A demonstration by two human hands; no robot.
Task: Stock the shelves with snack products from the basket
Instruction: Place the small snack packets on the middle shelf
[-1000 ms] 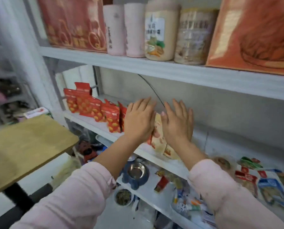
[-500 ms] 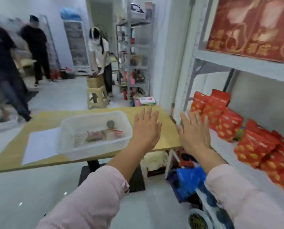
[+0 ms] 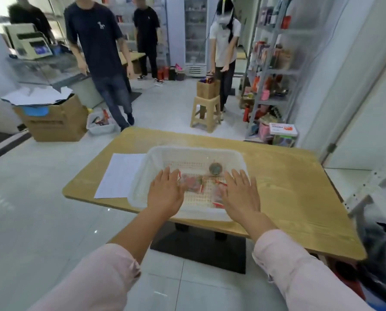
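Note:
A white plastic basket stands on a wooden table in front of me. Inside lie a few clear and red snack packets and a small round dark item. My left hand hovers over the basket's near left part, fingers straight and spread, holding nothing. My right hand hovers over the near right part, also flat and empty. Both hands hide parts of the packets. The edge of the white shelf shows at the right.
A sheet of paper lies left of the basket. Beyond the table are a beige stool with a box on it, cardboard boxes, a floor bin, a metal rack and several people standing.
My view swung left from the shelf of red packets to the table. Both open hands left the shelf and now hover over the basket.

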